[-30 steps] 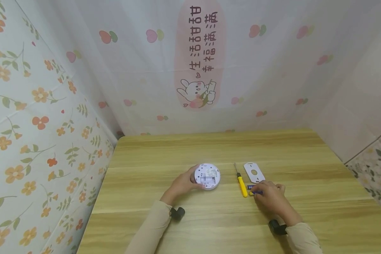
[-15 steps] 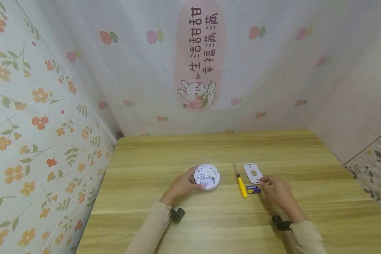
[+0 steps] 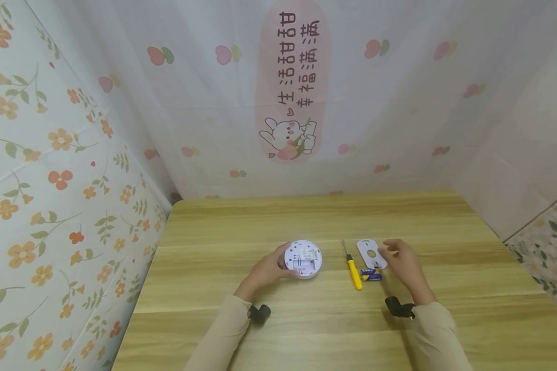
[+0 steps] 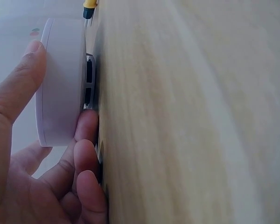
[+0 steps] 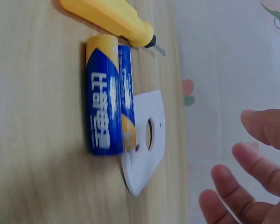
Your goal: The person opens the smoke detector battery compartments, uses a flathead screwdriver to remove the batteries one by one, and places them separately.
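My left hand (image 3: 264, 270) holds a round white smoke alarm (image 3: 303, 259) by its rim, the battery compartment facing up. In the left wrist view the thumb lies over the edge of the smoke alarm (image 4: 63, 84), and some fingers reach beneath it. My right hand (image 3: 404, 264) hovers at the right of a white mounting plate (image 3: 364, 248); the right wrist view has its fingers spread with nothing in them. Two blue-and-yellow batteries (image 5: 102, 98) lie side by side at the near end of the plate.
A yellow-handled screwdriver (image 3: 354, 273) lies between the smoke alarm and the batteries, its shaft pointing away. The wooden table (image 3: 223, 221) meets a printed curtain (image 3: 204, 113) at the back and floral fabric (image 3: 51, 206) on the left.
My right hand has let go of the batteries, then shifted away to the right of the mounting plate. The left hand and the smoke alarm have stayed in place.
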Available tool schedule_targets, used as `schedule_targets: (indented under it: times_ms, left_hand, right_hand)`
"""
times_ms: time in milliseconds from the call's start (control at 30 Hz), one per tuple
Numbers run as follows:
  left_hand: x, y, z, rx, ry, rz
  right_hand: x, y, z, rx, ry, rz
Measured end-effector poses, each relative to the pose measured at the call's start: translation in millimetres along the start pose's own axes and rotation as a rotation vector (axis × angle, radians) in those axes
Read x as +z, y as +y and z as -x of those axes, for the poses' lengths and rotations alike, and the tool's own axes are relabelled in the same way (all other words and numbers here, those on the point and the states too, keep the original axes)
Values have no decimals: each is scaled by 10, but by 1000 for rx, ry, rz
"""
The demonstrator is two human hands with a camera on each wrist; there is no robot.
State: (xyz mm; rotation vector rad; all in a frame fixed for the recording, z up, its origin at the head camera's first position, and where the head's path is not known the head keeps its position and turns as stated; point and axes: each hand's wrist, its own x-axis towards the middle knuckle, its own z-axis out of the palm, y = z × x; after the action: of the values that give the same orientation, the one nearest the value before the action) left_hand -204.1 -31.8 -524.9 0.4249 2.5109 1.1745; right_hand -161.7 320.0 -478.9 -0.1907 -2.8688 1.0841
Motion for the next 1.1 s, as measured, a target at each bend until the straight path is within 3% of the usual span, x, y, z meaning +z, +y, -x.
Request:
schedule_targets:
  times_ms: [233,567,800,1100]
  left_hand:
    - [-2,11,17,-4,-2,16]
    - [-13,42,47,-4,-1,19]
    - [-10,38,37,2,-4,7]
    - [-21,24,12,-6,-4,-10]
  right_hand:
    - [84,-55,-120,98,-91,50]
    - [174,-113,-247,140,-171,242]
    - [256,-114,-291,207,-201,268]
    - [359,-79,-367,206,-205,269]
